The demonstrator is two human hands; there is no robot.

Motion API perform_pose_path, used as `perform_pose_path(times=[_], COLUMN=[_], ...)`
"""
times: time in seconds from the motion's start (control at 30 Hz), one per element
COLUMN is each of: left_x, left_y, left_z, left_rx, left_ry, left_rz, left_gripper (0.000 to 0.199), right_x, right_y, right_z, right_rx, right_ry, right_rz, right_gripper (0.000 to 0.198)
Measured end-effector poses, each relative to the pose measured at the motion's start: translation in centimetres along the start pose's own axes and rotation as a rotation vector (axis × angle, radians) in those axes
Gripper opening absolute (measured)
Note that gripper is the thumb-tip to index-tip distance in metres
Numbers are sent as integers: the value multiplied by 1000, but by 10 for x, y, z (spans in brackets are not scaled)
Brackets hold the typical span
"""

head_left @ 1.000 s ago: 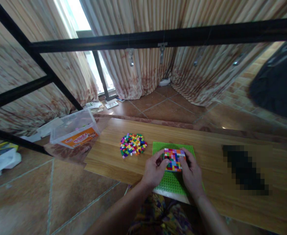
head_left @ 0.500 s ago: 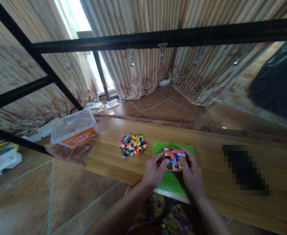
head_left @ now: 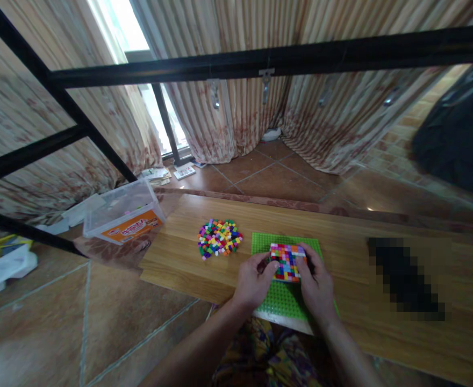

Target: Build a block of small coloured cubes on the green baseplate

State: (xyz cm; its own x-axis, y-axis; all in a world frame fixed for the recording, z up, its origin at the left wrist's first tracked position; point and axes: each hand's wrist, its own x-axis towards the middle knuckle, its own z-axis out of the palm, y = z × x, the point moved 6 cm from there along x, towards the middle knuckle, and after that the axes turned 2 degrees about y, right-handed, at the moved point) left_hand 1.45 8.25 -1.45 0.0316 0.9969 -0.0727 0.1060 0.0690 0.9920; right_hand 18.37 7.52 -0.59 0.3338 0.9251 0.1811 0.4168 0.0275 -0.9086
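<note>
The table (head_left: 184,274) crosses the lower frame, bearing a green plate (head_left: 282,301) at lower centre. Above it are the left hand (head_left: 253,280) and right hand (head_left: 316,280); the brick pile (head_left: 220,238) sits further left, likely for easy reach. Both hands clamp the block (head_left: 287,262) by opposite sides, probably for steadiness.

You're working in what's looking like a home: patterned curtains (head_left: 252,118) are hanging beyond the wooden table (head_left: 180,252), brown flr tiles (head_left: 131,317) are showing around it, an orange-labelled plastic bin (head_left: 131,224) is standing just off the table's left end, & papers (head_left: 156,174) are lying past the table's far-left corner.
</note>
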Motion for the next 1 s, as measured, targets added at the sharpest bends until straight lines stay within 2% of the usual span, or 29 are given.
perform_pose_path(times=[0.5, 0.73, 1.0], left_x=[-1, -2, -4], left_y=[-4, 1, 0], left_z=[-2, 1, -5], left_rx=[59, -43, 64], left_ry=[2, -43, -21], left_rz=[10, 17, 54], left_gripper=[37, 34, 37], right_x=[-1, 0, -1], right_y=[0, 0, 1], right_z=[0, 0, 0], right_rx=[15, 22, 3], right_ry=[2, 3, -4], right_rz=[-4, -13, 4], right_gripper=[48, 48, 49])
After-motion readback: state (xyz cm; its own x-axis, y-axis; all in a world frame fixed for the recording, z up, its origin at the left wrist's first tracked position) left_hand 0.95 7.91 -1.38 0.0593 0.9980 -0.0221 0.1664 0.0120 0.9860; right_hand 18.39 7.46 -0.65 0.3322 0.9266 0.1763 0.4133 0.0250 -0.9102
